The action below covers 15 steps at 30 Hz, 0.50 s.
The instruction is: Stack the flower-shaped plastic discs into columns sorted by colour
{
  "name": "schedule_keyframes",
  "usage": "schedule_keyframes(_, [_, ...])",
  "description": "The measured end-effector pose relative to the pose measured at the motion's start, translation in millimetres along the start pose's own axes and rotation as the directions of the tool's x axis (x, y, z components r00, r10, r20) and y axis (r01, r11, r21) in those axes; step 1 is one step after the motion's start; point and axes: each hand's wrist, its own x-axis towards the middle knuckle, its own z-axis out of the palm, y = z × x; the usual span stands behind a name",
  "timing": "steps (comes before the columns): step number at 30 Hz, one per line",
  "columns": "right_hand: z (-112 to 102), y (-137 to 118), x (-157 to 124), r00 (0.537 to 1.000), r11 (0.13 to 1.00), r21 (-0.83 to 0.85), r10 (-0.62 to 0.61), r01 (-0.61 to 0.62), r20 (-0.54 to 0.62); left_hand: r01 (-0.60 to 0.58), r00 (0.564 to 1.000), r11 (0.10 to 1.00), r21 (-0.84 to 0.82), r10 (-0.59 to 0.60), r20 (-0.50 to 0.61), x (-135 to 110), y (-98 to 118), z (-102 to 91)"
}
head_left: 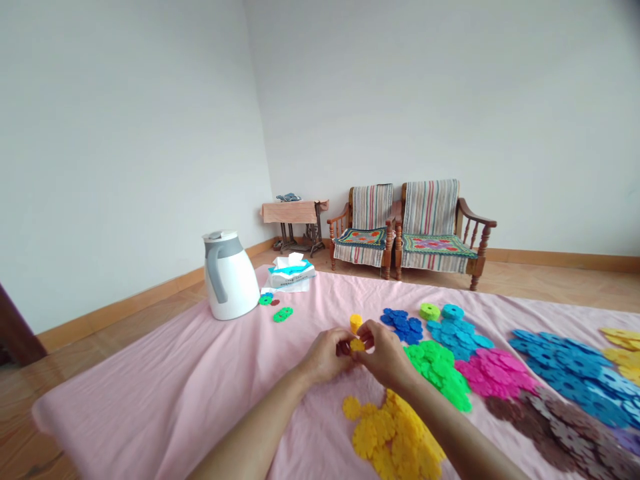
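A heap of yellow discs [395, 440] lies nearest, on the pink-covered desk [165, 407], with the right forearm crossing above its right side. Just beyond the heap, the left hand [327, 353] and the right hand [383, 350] meet around one small yellow disc [357, 345]; the fingers of both are closed on it, narrow, tip to tip. A short yellow stack [355, 323] stands past the hands, farther from the heap. To the heap's right and a little beyond are a green heap [439, 368] and a magenta heap [496, 372]; a brown heap [560, 427] lies directly to its right. Farther beyond the yellow heap, on its right, come dark blue pieces [401, 327] and light blue ones [459, 338]. Well beyond it to the left stand a white jug [237, 283] and a tissue box [293, 273], with a few green pieces [283, 314] near them.
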Motion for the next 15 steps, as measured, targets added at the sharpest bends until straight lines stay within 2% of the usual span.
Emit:
schedule_keyframes(5, [-9.5, 1.5, -3.5, 1.000, 1.000, 0.007, -0.009, 0.009, 0.001, 0.019, 1.000, 1.000, -0.020, -0.019, 0.003, -0.4, 1.7, -0.6])
schedule_keyframes(10, [-31.4, 9.3, -3.1, 1.000, 0.999, -0.034, 0.005, -0.004, 0.027, 0.055, 0.998, 0.998, -0.021, -0.055, 0.014, -0.6, 3.6, -1.0])
schedule_keyframes(13, [-49.9, 14.0, -5.0, 0.995, 0.995, -0.097, 0.023, -0.014, 0.094, 0.053, 0.998, 0.998, -0.026, -0.053, 0.021, -0.5, 3.5, -0.8])
schedule_keyframes(15, [-62.2, 14.9, -9.8, 0.982, 0.989, -0.150, 0.026, 0.003, 0.189, 0.052, 0.999, 0.998, -0.027, -0.052, 0.017, -0.4, 2.6, -0.6])
